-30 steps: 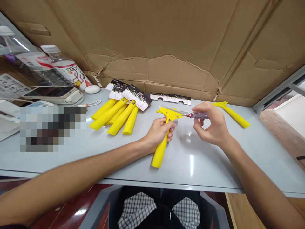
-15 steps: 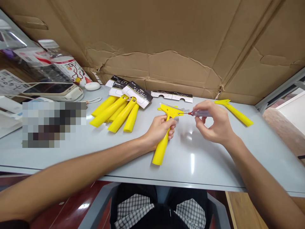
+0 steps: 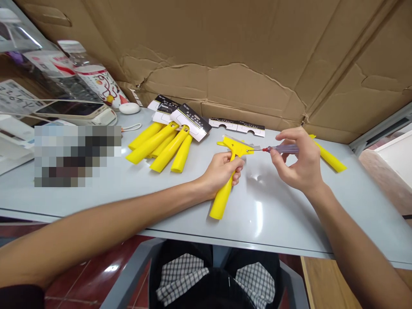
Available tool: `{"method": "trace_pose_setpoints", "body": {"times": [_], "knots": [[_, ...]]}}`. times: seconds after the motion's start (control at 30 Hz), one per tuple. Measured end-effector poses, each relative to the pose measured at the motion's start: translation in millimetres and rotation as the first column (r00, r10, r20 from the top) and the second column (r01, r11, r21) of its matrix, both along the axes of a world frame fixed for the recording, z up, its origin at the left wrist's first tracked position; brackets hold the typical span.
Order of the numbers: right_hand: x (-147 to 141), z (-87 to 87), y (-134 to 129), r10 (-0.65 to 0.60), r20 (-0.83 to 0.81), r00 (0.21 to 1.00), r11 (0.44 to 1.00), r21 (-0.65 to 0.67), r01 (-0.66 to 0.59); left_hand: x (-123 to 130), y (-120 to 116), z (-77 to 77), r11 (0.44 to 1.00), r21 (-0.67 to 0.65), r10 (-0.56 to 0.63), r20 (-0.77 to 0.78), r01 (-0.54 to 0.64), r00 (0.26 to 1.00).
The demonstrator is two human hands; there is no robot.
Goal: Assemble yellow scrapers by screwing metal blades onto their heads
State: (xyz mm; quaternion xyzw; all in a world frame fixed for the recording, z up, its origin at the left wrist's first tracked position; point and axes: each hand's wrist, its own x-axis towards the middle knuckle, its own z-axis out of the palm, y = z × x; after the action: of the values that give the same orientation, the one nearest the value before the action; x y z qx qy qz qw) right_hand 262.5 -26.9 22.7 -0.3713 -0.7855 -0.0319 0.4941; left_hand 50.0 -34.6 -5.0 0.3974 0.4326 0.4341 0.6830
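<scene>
My left hand [image 3: 223, 174] is wrapped around the neck of a yellow plastic scraper [image 3: 222, 201], whose hollow handle points toward me. Along the far edge of its T-shaped head runs a clear strip. My right hand [image 3: 302, 161] grips the translucent purple handle of a screwdriver [image 3: 285, 149], fingers curled around it. The screwdriver's thin shaft points left, its tip at the right arm of the scraper head; a small metal screw seems to be there. Partly behind my right hand lies another yellow scraper [image 3: 333, 158].
Several yellow handles [image 3: 165, 146] with black-and-white cards [image 3: 190, 121] lie left of centre. Two cards [image 3: 236, 127] rest by the cardboard wall [image 3: 241, 90]. A phone [image 3: 72, 108], a white oval case [image 3: 129, 108] and plastic bottles [image 3: 99, 83] crowd the left side.
The camera view has shifted slightly. My right hand has moved a little to the right relative to the scraper and covers more of the scraper behind it. Both hands keep their hold.
</scene>
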Motion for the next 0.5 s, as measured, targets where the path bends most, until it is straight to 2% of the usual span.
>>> {"method": "trace_pose_setpoints", "body": {"times": [0.13,0.33,0.5], "knots": [[4,-4.5,2,0.066,-0.032,0.997,0.997,-0.045,-0.068,0,0,1.8,1.000,-0.002,0.005,0.004,-0.005,1.000],[6,0.1,3,-0.061,0.012,0.998,0.998,-0.021,0.061,0,0,2.3,1.000,-0.004,0.011,-0.007,-0.011,1.000],[1,7.8,-3,0.083,0.074,0.994,0.996,-0.041,-0.080,0,2,-0.2,1.000,-0.016,0.018,0.002,-0.018,1.000]]}}
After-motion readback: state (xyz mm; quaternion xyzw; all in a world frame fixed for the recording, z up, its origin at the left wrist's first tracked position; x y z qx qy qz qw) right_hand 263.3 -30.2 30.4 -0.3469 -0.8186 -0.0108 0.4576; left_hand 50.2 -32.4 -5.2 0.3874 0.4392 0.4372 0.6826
